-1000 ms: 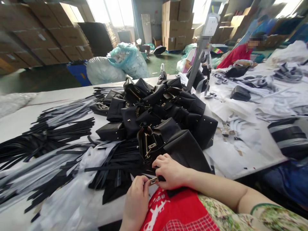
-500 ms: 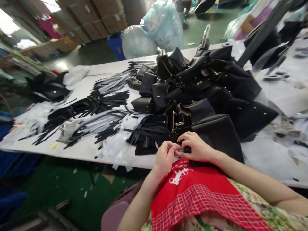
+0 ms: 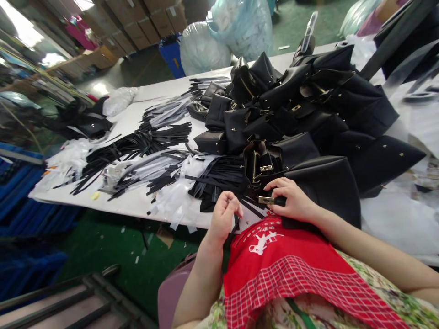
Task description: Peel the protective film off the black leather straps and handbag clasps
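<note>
My right hand is closed on a black strap tab with a gold metal plate at its end. The plate points left, in front of the red apron. My left hand is apart from it, its fingers pinched together; whatever they hold is too small to make out. A dark narrow strip hangs by the left wrist. Beneath and behind my right hand lies a black handbag, its side towards me. Just beyond stands an open bag with a gold zip and gold clasp showing.
A heap of black handbags covers the middle of the white table. Bundles of black strips and white strips spread to the left. Clear plastic bags, cartons and blue crates stand around it.
My left hand has come away from the gold plate and moved left. My right hand keeps hold of the strap tab, now with the plate in plain view. The camera view has shifted.
</note>
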`<state>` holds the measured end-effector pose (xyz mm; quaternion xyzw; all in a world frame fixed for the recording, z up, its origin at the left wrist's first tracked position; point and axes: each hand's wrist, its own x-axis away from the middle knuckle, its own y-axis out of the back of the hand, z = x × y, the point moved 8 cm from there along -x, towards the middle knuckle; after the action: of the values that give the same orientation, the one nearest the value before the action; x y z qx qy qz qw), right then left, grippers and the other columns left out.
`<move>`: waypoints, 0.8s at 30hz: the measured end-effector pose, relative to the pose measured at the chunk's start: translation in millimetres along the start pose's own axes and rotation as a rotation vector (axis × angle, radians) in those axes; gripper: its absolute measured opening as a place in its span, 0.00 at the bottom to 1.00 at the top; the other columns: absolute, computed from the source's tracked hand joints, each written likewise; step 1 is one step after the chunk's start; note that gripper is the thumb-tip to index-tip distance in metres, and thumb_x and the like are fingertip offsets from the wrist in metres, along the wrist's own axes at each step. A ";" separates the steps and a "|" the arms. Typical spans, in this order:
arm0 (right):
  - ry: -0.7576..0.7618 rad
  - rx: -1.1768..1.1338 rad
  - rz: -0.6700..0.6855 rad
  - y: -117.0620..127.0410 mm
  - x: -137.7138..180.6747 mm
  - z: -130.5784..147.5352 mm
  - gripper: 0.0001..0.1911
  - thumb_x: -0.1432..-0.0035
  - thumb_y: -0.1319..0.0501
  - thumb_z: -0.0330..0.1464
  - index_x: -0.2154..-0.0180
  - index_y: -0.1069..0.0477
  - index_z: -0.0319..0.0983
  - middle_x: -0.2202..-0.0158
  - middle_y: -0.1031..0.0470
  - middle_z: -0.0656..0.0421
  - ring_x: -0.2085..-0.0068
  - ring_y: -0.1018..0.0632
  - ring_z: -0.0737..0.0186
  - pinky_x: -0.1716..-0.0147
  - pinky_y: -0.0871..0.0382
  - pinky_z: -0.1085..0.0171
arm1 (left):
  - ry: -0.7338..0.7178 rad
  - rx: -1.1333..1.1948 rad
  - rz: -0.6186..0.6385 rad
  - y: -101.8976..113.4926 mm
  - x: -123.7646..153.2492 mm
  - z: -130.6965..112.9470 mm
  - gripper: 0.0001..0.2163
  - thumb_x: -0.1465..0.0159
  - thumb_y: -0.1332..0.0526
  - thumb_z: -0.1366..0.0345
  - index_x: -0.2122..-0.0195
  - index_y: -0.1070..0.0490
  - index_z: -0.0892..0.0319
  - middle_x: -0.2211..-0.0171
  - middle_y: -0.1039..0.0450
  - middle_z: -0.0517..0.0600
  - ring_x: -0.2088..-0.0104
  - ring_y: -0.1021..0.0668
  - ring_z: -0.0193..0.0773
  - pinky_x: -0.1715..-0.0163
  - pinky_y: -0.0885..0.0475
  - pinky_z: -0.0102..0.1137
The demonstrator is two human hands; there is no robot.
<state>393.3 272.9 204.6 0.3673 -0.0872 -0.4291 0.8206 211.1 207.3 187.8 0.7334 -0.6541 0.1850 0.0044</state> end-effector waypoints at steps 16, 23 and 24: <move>-0.305 -0.876 -0.349 94.3 27.2 -57.7 0.11 0.48 0.37 0.42 0.65 0.26 0.43 0.55 0.28 0.55 0.45 0.30 0.48 0.39 0.40 0.55 | 0.143 0.016 0.015 -6.8 -34.9 49.8 0.23 0.44 0.36 0.42 0.70 0.33 0.60 0.85 0.47 0.37 0.86 0.43 0.24 0.86 0.51 0.22; -0.278 -0.914 -0.496 125.6 28.4 -50.1 0.07 0.51 0.35 0.40 0.71 0.26 0.43 0.58 0.28 0.55 0.49 0.29 0.47 0.39 0.41 0.49 | 0.246 -0.026 0.094 -27.0 -56.2 77.0 0.28 0.47 0.39 0.36 0.80 0.49 0.55 0.86 0.52 0.36 0.87 0.47 0.23 0.87 0.54 0.24; -0.238 -0.931 -0.543 136.2 28.4 -48.4 0.07 0.51 0.35 0.38 0.76 0.29 0.43 0.58 0.28 0.55 0.49 0.29 0.47 0.40 0.40 0.49 | 0.256 -0.029 0.108 -29.5 -57.8 80.6 0.28 0.47 0.39 0.36 0.79 0.49 0.55 0.86 0.53 0.36 0.87 0.48 0.23 0.86 0.55 0.24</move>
<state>520.1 325.9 257.5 -0.0762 0.1177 -0.6572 0.7406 256.5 246.9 103.6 0.6674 -0.6893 0.2676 0.0887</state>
